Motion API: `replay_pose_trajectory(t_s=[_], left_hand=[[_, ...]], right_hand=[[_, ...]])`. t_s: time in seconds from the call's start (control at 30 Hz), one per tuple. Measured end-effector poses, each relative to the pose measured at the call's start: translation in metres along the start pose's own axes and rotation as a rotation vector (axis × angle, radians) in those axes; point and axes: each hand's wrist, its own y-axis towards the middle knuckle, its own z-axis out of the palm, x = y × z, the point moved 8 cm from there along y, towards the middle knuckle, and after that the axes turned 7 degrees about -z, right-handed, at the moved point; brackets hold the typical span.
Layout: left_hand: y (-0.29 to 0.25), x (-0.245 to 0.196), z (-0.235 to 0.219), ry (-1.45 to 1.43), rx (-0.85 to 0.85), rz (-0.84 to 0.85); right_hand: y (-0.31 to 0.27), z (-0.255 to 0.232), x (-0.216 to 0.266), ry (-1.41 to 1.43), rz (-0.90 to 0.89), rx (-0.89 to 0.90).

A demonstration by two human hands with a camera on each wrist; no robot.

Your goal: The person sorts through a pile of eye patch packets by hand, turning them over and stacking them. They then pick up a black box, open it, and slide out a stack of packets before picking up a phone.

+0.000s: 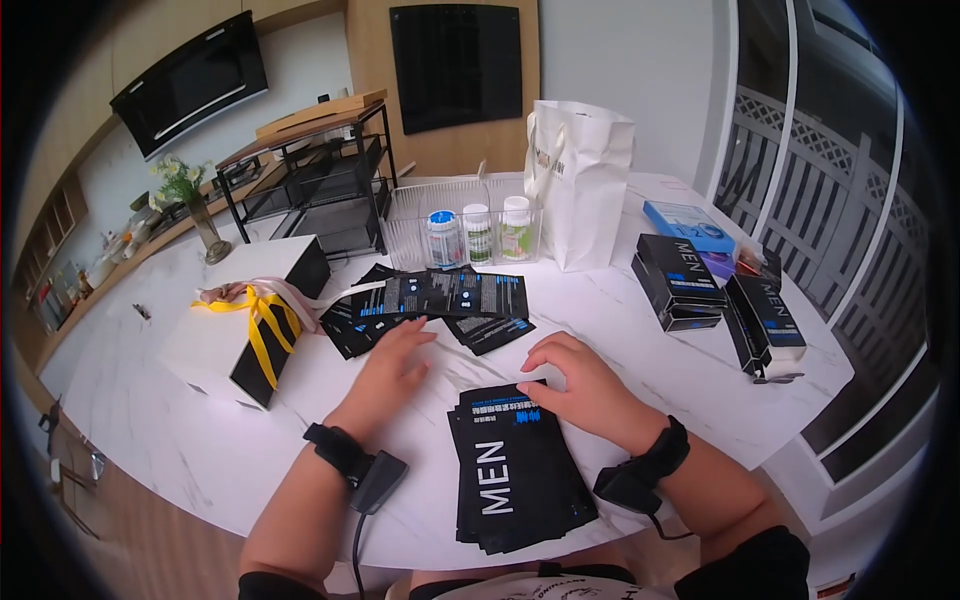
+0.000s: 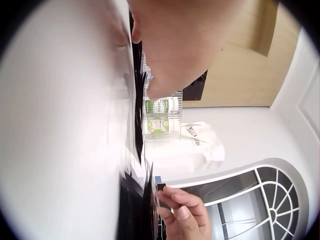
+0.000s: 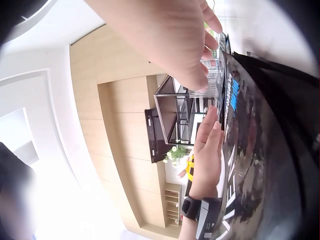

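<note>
Fingers loosely apart, nothing gripped: left hand [image 1: 385,372] by the far packets [image 1: 490,293], right hand [image 1: 588,388] at the near stack [image 1: 535,465]. Kinda between grabs; lifting one needs a pinch.

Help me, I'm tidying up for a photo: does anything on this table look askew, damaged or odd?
Two things. The far packets lie fanned at mixed angles, unlike the nearer, roughly aligned stack. On the right, one black box has flaps sticking out at its near end, so it looks opened. No spill shows.
</note>
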Motion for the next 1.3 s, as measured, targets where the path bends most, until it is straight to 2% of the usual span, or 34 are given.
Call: replay_pose_trajectory(t_s=[0.07,0.13,0.23,0.27,0.33,0.37,0.4,0.47,0.5,0.53,0.6,0.63,0.73,0.87,0.93,1.03,1.1,1.13,1.17,1.23,1.27,1.3], left_hand=[[0.003,-0.015,0.011,0.174,0.018,0.180],[0.009,-0.026,0.015,0.232,0.054,0.175],[0.021,-0.034,0.026,0.520,0.157,0.179],[0.028,-0.036,0.027,0.527,0.154,0.181],[0.044,-0.032,0.040,0.578,0.265,0.150],[0.052,-0.029,0.042,0.546,0.191,0.195],[0.059,-0.031,0.043,0.556,0.190,0.207],[0.074,-0.023,0.044,0.298,0.265,0.022],[0.075,-0.034,0.040,0.471,0.096,0.212],[0.077,-0.031,0.042,0.481,0.101,0.220],[0.079,-0.026,0.052,0.792,0.157,0.260],[0.080,-0.029,0.048,0.776,0.066,0.320],[0.089,-0.025,0.050,0.897,0.144,0.259],[0.093,-0.024,0.056,1.039,0.214,0.313],[0.096,-0.034,0.032,0.834,0.026,0.187],[0.083,-0.046,-0.008,0.716,-0.191,0.177],[0.067,-0.065,-0.040,0.575,-0.349,0.158],[0.056,-0.074,-0.057,0.480,-0.459,0.160],[0.050,-0.070,-0.071,0.323,-0.490,0.017],[0.031,-0.064,-0.067,-0.533,-0.297,-0.167],[0.019,-0.065,-0.052,-0.962,-0.172,-0.246],[0.006,-0.069,-0.038,-0.999,-0.070,-0.306]], right_hand=[[-0.001,0.003,0.002,0.023,-0.037,0.004],[-0.001,0.007,0.006,0.046,-0.078,0.015],[-0.003,0.013,0.006,0.055,-0.055,0.048],[-0.003,0.013,0.007,0.057,-0.061,0.043],[-0.003,0.013,0.006,0.093,-0.037,0.056],[-0.003,0.014,0.005,0.085,-0.060,0.053],[-0.004,0.013,0.004,0.082,-0.064,0.039],[-0.005,0.017,0.001,0.088,-0.049,0.094],[-0.005,0.018,0.000,0.095,-0.056,0.084],[-0.005,0.017,0.000,0.098,-0.056,0.071],[-0.005,0.021,0.001,0.108,-0.061,0.121],[-0.006,0.021,0.001,0.113,-0.062,0.112],[-0.006,0.021,0.005,0.113,-0.100,0.080],[-0.006,0.022,0.006,0.127,-0.090,0.130],[-0.006,0.019,0.005,0.127,-0.079,0.148],[-0.004,0.019,0.000,0.123,-0.073,0.108],[-0.003,0.007,0.003,0.093,-0.159,-0.086],[-0.003,0.003,0.007,0.097,-0.157,-0.092],[-0.001,-0.007,0.010,0.204,-0.095,-0.147],[0.000,-0.009,0.004,0.463,-0.027,-0.251],[0.000,-0.012,0.006,0.467,-0.031,-0.253],[-0.001,-0.010,0.005,0.751,0.057,-0.215]])
